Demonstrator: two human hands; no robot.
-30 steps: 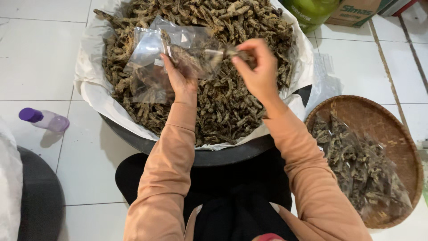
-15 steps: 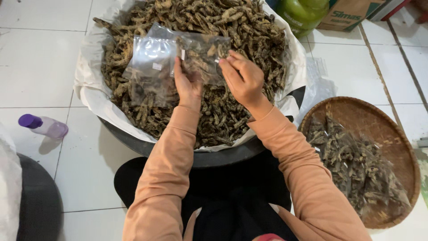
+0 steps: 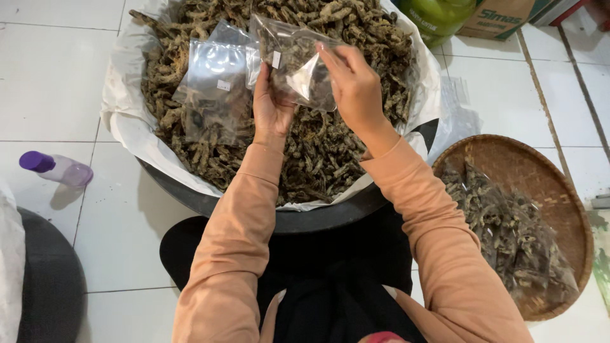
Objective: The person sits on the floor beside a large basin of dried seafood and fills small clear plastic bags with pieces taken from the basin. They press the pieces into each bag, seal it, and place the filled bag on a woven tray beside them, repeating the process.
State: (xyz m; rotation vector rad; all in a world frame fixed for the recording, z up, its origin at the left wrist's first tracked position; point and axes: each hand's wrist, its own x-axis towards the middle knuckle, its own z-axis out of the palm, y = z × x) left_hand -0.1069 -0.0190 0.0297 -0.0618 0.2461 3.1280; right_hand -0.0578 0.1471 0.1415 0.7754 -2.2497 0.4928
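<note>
Woven tray (image 3: pixel 559 190) of what seem filled packets; purple-capped bottle (image 3: pixel 57 168); cardboard box (image 3: pixel 502 18).

The small clear plastic bag (image 3: pixel 295 60) looks glossy and crinkled, as does the flat clear plastic pouch (image 3: pixel 216 82) beside it. The brown dried pieces (image 3: pixel 318 152) are rough and matt, lying on creased white paper (image 3: pixel 130 127) in a smooth dark basin (image 3: pixel 318 219). The round woven basket (image 3: pixel 559 190) is coarse; the white floor tiles (image 3: pixel 51 76) are smooth, faintly shiny
</note>
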